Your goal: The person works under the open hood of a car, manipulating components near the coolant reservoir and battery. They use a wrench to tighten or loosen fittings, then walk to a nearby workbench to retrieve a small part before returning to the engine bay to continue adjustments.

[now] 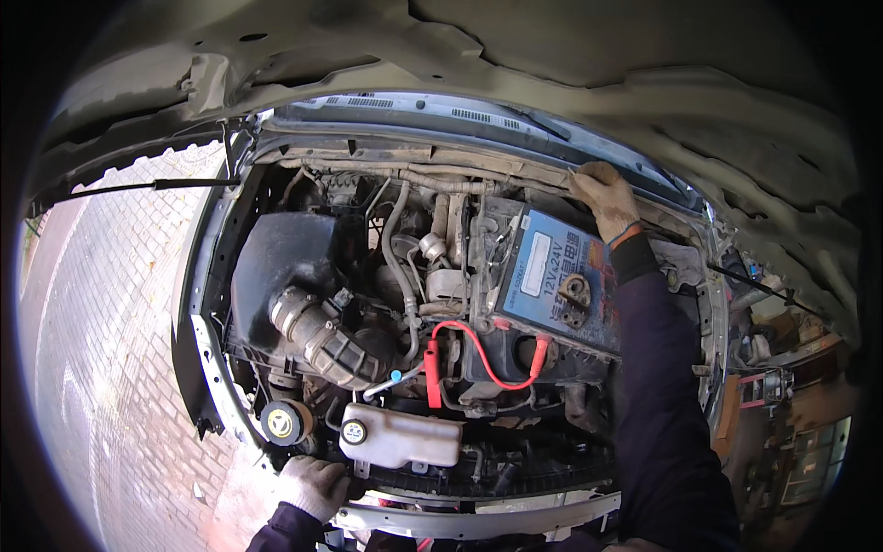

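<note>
My right hand (602,198), in a tan work glove, reaches over the engine bay to its rear edge beside the cowl (515,170). Its fingers are curled together there, and what they hold, if anything, is hidden. Below the wrist lies a blue jump-starter box (543,276) with a rusty metal piece (576,299) on top. A red cable (487,363) runs from the box's front to a red clamp handle (431,373). At the front edge my left hand (315,486), in a pale glove, rests with bent fingers by the front frame, near a round black cap (283,422); its fingertips are partly hidden.
A white fluid reservoir (400,437) sits at the front, with a ribbed air-intake hose (326,340) and black airbox (285,253) to its left and behind. The raised hood (552,46) hangs overhead. Brick paving (120,304) lies left; cluttered parts (773,386) stand right.
</note>
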The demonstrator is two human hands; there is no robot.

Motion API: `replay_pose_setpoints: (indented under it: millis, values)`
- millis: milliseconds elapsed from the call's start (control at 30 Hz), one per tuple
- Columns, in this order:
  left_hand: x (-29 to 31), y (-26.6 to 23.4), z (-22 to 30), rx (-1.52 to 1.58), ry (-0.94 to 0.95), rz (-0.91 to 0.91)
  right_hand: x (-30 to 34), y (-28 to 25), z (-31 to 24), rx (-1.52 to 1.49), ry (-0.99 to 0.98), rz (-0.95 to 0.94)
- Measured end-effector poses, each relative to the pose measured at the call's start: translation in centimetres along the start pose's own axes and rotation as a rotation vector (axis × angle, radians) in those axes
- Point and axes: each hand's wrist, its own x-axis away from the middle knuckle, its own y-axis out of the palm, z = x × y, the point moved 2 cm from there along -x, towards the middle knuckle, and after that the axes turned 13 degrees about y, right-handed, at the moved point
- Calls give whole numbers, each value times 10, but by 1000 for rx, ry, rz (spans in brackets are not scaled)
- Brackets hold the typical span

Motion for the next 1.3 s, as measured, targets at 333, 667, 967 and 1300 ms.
replay_pose_setpoints:
  millis: [333, 667, 967, 1300]
  values:
    - [17, 15, -11, -24, 95, 156, 363, 185, 111, 320, 242, -467]
    - [20, 25, -13, -110, 55, 24, 443, 274, 202, 916, -37, -463]
    - [22, 28, -16, -100, 7, -16, 443, 302, 217, 1235, -154, -524]
    - [23, 26, -15, -84, -6, 2, 442, 322, 218, 1527, -121, -479]
